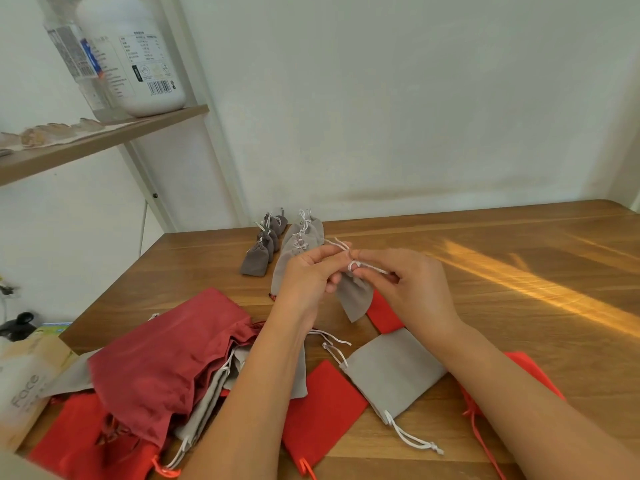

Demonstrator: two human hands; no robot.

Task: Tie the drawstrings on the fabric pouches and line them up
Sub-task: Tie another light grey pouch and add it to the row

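Note:
A light grey pouch (355,297) hangs in the air above the wooden table (485,258). My left hand (306,277) and my right hand (405,282) both pinch its white drawstring (356,265), which loops around a fingertip between them. Tied pouches stand at the back: a row of small dark grey pouches (258,258) and a row of light grey pouches (298,247) beside it. Loose pouches lie in front: a flat grey pouch (394,372), red pouches (322,410) and a large dark red pouch (166,355).
A shelf (104,136) at the upper left carries a white jar (131,57) and a clear bottle. A cardboard box (24,386) sits at the table's left edge. A white wall backs the table. Sunlight streaks the right side of the tabletop.

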